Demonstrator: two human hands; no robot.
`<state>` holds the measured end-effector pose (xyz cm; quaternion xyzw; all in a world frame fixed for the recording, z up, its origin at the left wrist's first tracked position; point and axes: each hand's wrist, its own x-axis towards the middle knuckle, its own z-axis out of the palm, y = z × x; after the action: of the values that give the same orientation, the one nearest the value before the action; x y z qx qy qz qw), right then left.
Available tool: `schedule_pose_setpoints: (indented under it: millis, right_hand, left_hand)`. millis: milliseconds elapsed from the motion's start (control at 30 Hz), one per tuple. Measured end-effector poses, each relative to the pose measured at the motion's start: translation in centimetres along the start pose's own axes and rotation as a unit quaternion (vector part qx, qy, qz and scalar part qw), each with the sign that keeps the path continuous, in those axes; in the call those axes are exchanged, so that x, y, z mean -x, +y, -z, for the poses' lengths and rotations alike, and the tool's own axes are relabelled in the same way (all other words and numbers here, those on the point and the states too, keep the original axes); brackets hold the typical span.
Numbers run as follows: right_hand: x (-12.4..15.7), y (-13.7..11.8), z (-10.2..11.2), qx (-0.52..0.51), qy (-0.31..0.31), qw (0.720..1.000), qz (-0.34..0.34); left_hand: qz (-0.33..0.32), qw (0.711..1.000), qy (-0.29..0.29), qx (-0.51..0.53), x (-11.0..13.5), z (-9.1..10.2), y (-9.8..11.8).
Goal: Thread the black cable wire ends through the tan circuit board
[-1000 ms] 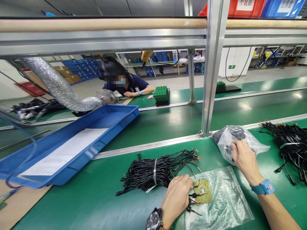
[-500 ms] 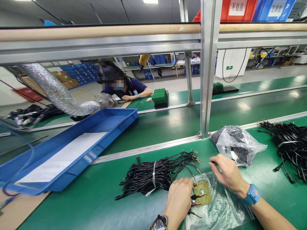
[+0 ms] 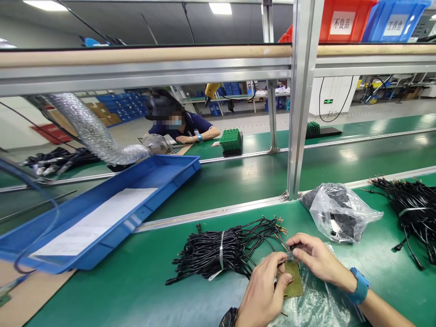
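My left hand (image 3: pixel 264 288) and my right hand (image 3: pixel 313 258) meet over a small yellow-green circuit board (image 3: pixel 293 280) that lies on a flat clear plastic bag (image 3: pixel 320 305) on the green bench. The left hand pinches the board's upper left edge. The right hand's fingers are closed on a small dark part (image 3: pixel 292 248) just above the board. A tied bundle of black wires (image 3: pixel 225 248) lies just left of the hands. A clear bag of dark parts (image 3: pixel 337 212) sits behind the right hand.
A blue tray (image 3: pixel 112 213) with a white sheet rests tilted at the left. More black wires (image 3: pixel 413 211) lie at the right. An aluminium post (image 3: pixel 299 109) rises behind the bench. A person sits across the conveyor belts, beside green trays (image 3: pixel 230 139) and a silver duct hose (image 3: pixel 95 134).
My right hand left the bag of dark parts and came down-left to the board with a small dark part. My left hand stayed at the board.
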<state>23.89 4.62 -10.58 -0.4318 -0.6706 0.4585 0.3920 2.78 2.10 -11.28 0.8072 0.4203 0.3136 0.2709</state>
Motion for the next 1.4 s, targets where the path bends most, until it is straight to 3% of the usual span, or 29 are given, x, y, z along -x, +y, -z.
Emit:
schedule_pose_setpoints:
  millis: [300,600,833,1100,1400]
  right_hand:
    - [-0.1,0.6,-0.9,-0.234,-0.048,0.969,-0.059]
    - [0.4,0.3,-1.6,-0.192,-0.031,0.980,-0.051]
    - [0.5,0.5,-2.0,-0.184,0.015,0.981,-0.063]
    - [0.7,0.4,-2.4,-0.169,0.010,0.983,-0.070]
    - [1.0,0.2,-3.2,-0.222,0.001,0.972,-0.076]
  left_hand:
    - [0.001,0.996,0.084,0.028,-0.1,-0.7,-0.3]
    - [-0.069,0.987,0.140,-0.019,-0.3,-0.7,-0.4]
    - [-0.046,0.994,0.098,-0.002,-0.1,-0.4,-0.1]
    - [-0.010,0.990,0.124,0.068,0.2,-1.3,-1.1]
    - [-0.043,0.986,0.156,0.028,-0.2,-0.8,-0.4]
